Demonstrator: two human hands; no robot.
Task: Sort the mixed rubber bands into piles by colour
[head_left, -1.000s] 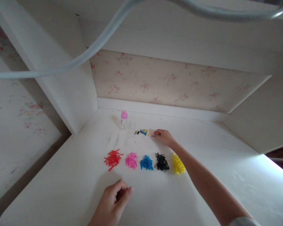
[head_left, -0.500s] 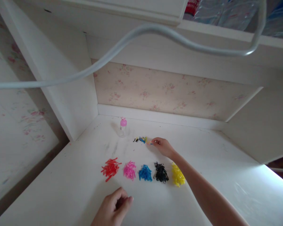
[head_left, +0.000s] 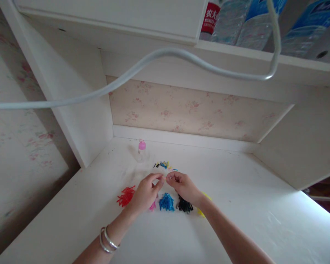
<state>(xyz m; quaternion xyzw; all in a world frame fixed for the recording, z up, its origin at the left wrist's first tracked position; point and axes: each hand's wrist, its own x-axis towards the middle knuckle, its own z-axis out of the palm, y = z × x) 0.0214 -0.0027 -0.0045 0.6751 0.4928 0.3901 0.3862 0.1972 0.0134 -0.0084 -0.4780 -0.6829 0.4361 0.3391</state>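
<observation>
White table (head_left: 236, 205): both hands met fingertip to fingertip above sorted colour piles.
L hand (head_left: 145, 191) & R hand (head_left: 183, 186) pinched shut, tips nearly touching; what they held too small to tell. Below lay red pile (head_left: 125, 196), blue pile (head_left: 166, 202), black pile (head_left: 184, 205); mixed bits (head_left: 162, 165) & pink-capped bottle (head_left: 141, 151) farther back.

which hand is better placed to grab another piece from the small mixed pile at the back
Right, probably. The right hand sits just in front of the mixed pile, fingertips slightly nearer to it. The left hand lies further to the left, over the pink pile. Both hands meet fingertip to fingertip, so the margin is small.
</observation>
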